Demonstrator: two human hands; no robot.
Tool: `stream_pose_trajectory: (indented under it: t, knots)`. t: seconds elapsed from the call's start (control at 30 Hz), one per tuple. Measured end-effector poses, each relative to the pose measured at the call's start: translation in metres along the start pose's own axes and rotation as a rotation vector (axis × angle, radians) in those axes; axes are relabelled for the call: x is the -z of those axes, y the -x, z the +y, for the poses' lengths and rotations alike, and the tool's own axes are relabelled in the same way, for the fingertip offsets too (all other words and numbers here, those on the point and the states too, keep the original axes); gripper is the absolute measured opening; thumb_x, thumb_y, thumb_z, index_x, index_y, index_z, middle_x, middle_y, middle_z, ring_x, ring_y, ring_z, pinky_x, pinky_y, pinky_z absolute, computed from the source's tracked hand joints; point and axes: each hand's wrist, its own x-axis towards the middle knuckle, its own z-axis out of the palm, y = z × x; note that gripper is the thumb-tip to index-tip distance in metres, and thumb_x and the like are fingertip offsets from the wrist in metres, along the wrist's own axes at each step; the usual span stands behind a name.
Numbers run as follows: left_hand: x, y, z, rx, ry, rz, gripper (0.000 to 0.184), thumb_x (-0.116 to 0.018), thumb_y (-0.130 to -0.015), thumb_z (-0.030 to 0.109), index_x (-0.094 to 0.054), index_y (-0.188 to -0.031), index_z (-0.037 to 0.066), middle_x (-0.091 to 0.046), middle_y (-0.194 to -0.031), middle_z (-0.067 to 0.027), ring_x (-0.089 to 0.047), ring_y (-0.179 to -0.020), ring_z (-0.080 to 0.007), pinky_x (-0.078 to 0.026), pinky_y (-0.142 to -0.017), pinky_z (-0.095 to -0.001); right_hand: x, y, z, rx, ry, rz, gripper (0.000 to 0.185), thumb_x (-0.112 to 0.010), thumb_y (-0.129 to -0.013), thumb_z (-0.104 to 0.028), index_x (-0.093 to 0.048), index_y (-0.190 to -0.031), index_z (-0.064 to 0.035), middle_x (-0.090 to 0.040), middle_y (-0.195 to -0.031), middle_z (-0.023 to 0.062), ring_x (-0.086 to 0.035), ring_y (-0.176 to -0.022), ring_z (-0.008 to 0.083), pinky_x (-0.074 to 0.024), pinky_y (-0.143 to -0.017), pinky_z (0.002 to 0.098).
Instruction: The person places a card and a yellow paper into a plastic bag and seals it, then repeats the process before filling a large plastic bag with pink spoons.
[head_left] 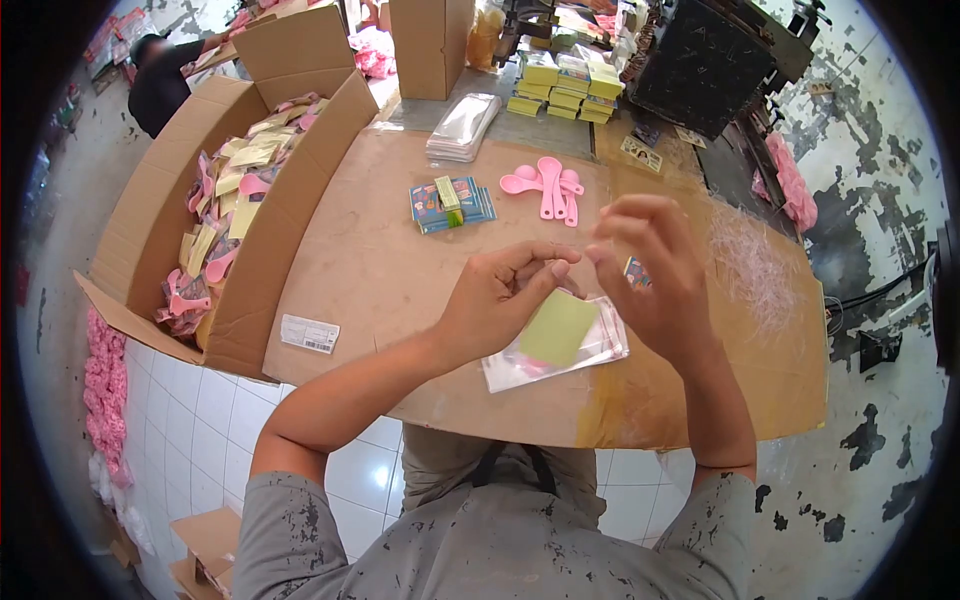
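My left hand (pixel 510 300) pinches the upper edge of a clear plastic bag, closed on it above the table. A yellow-green card (pixel 560 330) shows through this bag, with something pink below it. Under it lie more flat clear bags (pixel 608 345). My right hand (pixel 655 280) is raised just to the right, its fingers curled and thumb near the fingertips; whatever is between them is too small to make out. Beyond my hands rest several pink measuring spoons (pixel 550 188) and a stack of blue printed cards (pixel 450 205). Another small printed card (pixel 636 272) is partly hidden by my right hand.
A large open carton (pixel 240 310) on the left holds packed pink spoons and cards. Clear bags (pixel 463 128) and yellow-edged card stacks (pixel 565 85) sit at the back. Thin clear strips (pixel 755 265) pile up at right. Another person (pixel 165 85) is at far left.
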Motion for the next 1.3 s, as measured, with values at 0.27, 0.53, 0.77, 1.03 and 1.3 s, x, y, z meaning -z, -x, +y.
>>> stream_pose_trajectory:
  t: [0.27, 0.53, 0.77, 1.03, 1.3]
  knots:
    - [0.001, 0.004, -0.01, -0.258, -0.501, 0.059, 0.034, -0.071, -0.097, 0.003, -0.063, -0.127, -0.01, -0.078, -0.095, -0.0164, -0.076, -0.08, -0.0171, -0.063, -0.073, -0.029, -0.01, 0.009, -0.004, 0.245, 0.366, -0.158, 0.026, -0.078, -0.076, -0.016, -0.071, -0.097, -0.0037, -0.066, -0.11, 0.0058, -0.062, -0.114, 0.0236, -0.0445, -0.098, 0.0381]
    - [0.003, 0.003, -0.019, -0.365, -0.761, 0.002, 0.039, -0.076, -0.092, 0.003, -0.065, -0.128, -0.005, -0.077, -0.09, -0.016, -0.077, -0.073, -0.0192, -0.063, -0.067, -0.0316, -0.01, 0.005, 0.006, 0.353, 0.434, -0.271, 0.017, -0.071, -0.078, -0.016, -0.066, -0.089, -0.0037, -0.064, -0.104, 0.0079, -0.061, -0.111, 0.0237, -0.0453, -0.097, 0.0385]
    - [0.004, 0.003, -0.006, -0.166, -0.449, 0.009, 0.037, -0.067, -0.1, 0.002, -0.061, -0.136, -0.002, -0.077, -0.093, -0.0112, -0.074, -0.082, -0.0122, -0.06, -0.072, -0.0265, 0.024, 0.009, 0.046, -0.258, -0.06, -0.06, 0.011, -0.064, -0.086, -0.008, -0.059, -0.093, -0.0016, -0.062, -0.097, 0.0101, -0.063, -0.095, 0.0224, -0.0502, -0.085, 0.0379]
    - [0.009, -0.001, -0.012, 0.0, -0.269, 0.017, 0.035, -0.06, -0.105, 0.005, -0.057, -0.139, -0.004, -0.075, -0.102, -0.0122, -0.073, -0.09, -0.011, -0.058, -0.075, -0.0238, 0.164, 0.112, 0.168, -0.988, -0.621, -0.01, 0.022, -0.057, -0.095, -0.003, -0.06, -0.117, -0.002, -0.07, -0.097, 0.0109, -0.072, -0.091, 0.0199, -0.057, -0.082, 0.0376]
    - [0.003, -0.002, -0.015, -0.015, -0.181, 0.065, 0.036, -0.062, -0.105, 0.006, -0.056, -0.14, -0.004, -0.075, -0.104, -0.0128, -0.073, -0.093, -0.0111, -0.059, -0.078, -0.0248, 0.175, 0.191, 0.209, -0.554, 0.786, -0.143, 0.037, -0.06, -0.098, -0.004, -0.064, -0.135, -0.0072, -0.073, -0.122, 0.0088, -0.068, -0.113, 0.023, -0.054, -0.09, 0.0361]
